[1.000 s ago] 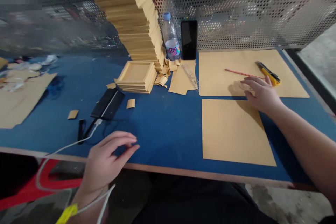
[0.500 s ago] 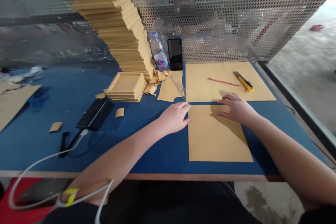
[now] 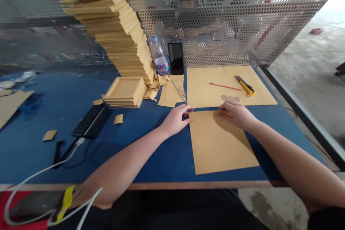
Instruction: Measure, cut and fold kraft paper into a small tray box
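A squarish sheet of brown cardboard [image 3: 219, 147] lies a little askew near the table's front edge. At its upper left corner, my left hand [image 3: 176, 119] pinches the edge between thumb and fingers. My right hand [image 3: 238, 115] is closed at the far edge of the same sheet, thumb on top and the other fingertips partly hidden. Just beyond that hand is a clear protractor [image 3: 230, 98], resting on a larger cardboard sheet [image 3: 199, 93]. A red pencil [image 3: 225, 86] and a yellow utility knife [image 3: 245, 85] lie on that larger sheet too.
At the back left rises a tall leaning stack of cardboard trays [image 3: 115, 39], with a shorter stack [image 3: 124, 93] before it. A water bottle [image 3: 160, 59], phone [image 3: 175, 58], set square [image 3: 178, 90] and cardboard scraps [image 3: 151, 94] stand nearby. A cabled black device [image 3: 91, 121] lies left.
The near cardboard sheet has turned slightly, its lower left corner now closer to the table's front edge. Both hands have closed at its far edge. The view has shifted a little.
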`<move>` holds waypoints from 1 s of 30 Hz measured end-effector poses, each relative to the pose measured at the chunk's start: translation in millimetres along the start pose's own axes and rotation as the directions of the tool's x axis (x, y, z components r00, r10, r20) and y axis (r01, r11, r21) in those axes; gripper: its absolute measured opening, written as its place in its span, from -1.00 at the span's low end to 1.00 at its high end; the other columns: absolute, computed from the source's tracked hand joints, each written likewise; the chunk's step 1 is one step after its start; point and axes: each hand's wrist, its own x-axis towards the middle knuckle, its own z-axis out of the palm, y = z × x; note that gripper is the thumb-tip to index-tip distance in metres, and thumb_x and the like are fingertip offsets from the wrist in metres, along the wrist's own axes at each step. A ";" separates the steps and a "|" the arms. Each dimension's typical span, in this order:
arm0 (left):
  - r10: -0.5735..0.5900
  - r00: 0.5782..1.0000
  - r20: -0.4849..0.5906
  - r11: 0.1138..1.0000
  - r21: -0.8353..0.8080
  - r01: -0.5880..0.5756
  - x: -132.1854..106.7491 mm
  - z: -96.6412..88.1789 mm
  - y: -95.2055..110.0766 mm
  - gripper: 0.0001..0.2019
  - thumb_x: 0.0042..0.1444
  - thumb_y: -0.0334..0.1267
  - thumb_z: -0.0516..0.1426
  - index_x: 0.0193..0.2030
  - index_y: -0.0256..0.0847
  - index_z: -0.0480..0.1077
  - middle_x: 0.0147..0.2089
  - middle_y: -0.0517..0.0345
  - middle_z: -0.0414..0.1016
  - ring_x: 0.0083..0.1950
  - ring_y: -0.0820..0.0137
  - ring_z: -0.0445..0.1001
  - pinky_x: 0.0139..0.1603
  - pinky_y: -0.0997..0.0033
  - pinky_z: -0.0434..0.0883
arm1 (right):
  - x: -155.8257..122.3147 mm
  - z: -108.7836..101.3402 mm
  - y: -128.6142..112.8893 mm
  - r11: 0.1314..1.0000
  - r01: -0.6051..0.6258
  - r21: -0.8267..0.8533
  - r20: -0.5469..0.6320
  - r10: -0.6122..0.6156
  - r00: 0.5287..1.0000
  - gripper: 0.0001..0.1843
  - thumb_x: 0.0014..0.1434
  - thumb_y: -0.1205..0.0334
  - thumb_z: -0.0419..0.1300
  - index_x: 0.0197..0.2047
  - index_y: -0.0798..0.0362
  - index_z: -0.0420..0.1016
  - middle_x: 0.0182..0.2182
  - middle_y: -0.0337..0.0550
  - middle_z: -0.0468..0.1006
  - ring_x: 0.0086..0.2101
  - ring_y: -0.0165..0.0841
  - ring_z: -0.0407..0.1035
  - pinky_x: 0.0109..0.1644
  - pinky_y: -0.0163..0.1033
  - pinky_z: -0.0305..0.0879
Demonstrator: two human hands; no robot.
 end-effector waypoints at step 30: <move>-0.309 0.932 -0.188 0.949 0.002 0.315 -30.5 -31.1 14.5 0.15 -0.07 -0.20 0.45 0.60 -0.17 -0.06 -0.03 -0.05 0.65 -0.07 0.07 0.68 0.03 -0.02 0.60 | -4.5 -19.6 15.2 1.000 -0.005 -0.003 -0.130 0.005 0.991 -0.82 0.30 0.24 0.16 -0.16 0.03 0.60 -0.25 -0.02 0.68 -0.26 -0.18 0.58 -0.07 -0.04 0.47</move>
